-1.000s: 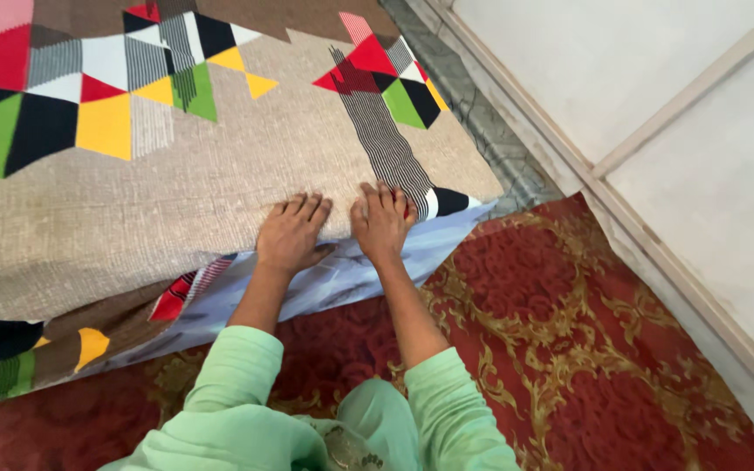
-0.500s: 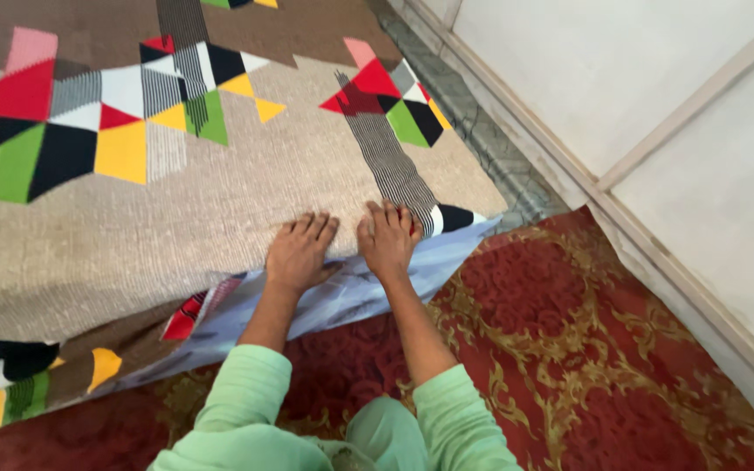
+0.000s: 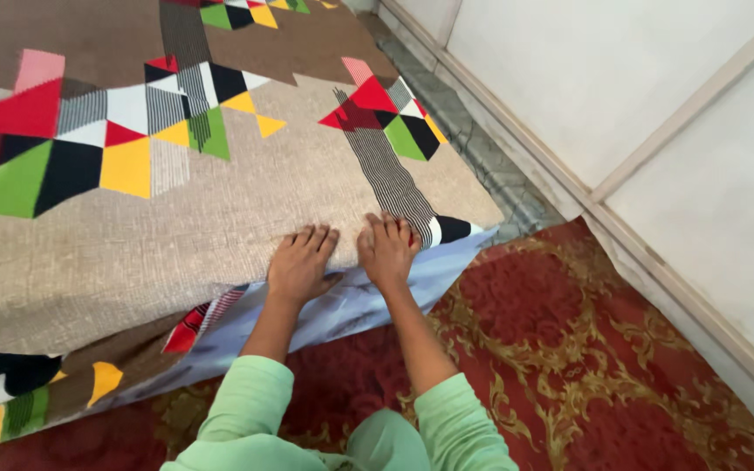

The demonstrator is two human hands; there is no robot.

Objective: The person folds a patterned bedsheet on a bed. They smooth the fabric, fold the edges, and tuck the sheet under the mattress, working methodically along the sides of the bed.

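You have two hands down on one big bedsheet. Your left hand (image 3: 300,263) lies flat, palm down, fingers together and pointing far, right on the near folded edge of the sheet (image 3: 176,218). Your right hand (image 3: 387,249) sits just beside it, also flat and pressing, fingertips on the black-and-white striped band; neither hand is clenched on anything. The two hands are close but not touching.

The sheet is beige with coloured triangles in red, yellow, green, black and white, and it spreads from your hands out to the far left. Under its top fold you see one pale blue-grey underside layer (image 3: 368,296) poking out towards you, and a second patterned flap at the near left.

It all lies on one dark red carpet (image 3: 569,349) with gold scrollwork. A grey stone floor strip (image 3: 482,157) runs along the sheet's right edge, and beyond it stands a white panelled wall (image 3: 639,105) with a wooden frame. Bare carpet is open to your near right.
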